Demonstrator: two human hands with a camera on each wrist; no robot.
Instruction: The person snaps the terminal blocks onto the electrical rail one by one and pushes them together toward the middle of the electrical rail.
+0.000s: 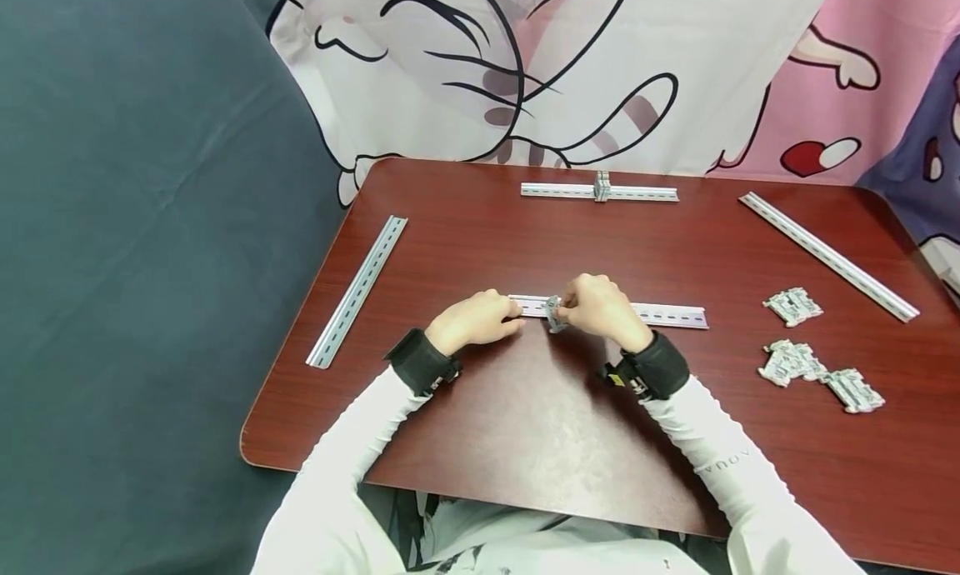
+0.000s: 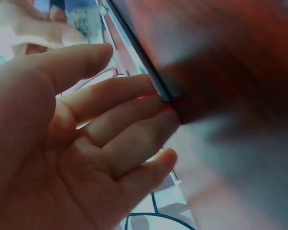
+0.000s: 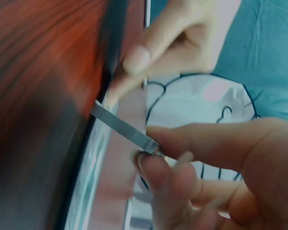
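A slotted metal DIN rail (image 1: 671, 316) lies crosswise in front of the person. At its left end, the left hand (image 1: 480, 318) rests its extended fingertips (image 2: 151, 132) against the rail, the thumb standing apart in the left wrist view. The right hand (image 1: 600, 308) pinches a thin grey terminal block (image 1: 553, 312) between thumb and fingers. In the right wrist view this block (image 3: 122, 127) shows edge-on, its far end at the rail. Whether it is clipped on, I cannot tell.
Another rail (image 1: 641, 193) at the back carries a block (image 1: 602, 187). Single rails lie at the left (image 1: 357, 292) and right (image 1: 828, 256). Several loose terminal blocks (image 1: 793, 307) lie on the right of the brown table (image 1: 525, 425). A patterned cloth (image 1: 450, 75) hangs behind.
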